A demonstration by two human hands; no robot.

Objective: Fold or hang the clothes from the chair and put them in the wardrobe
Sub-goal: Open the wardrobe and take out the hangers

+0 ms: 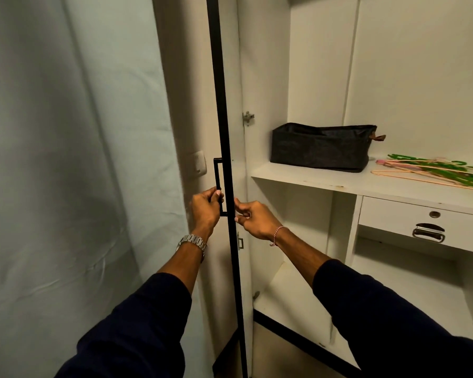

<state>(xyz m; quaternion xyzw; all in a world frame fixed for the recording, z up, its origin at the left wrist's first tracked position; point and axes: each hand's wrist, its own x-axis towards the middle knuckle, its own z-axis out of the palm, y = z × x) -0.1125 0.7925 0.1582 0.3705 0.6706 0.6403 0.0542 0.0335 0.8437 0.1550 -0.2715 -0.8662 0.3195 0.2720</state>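
Opening the wardrobe door for access.
Left hand curls round the handle; right hand, fingers bent, pinches the door edge just beside it.

hangers cut off at right edge, door handle partly hidden by left hand

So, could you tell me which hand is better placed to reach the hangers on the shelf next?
The right hand: it is on the wardrobe side, nearer the hangers; the left hand grips the door handle.
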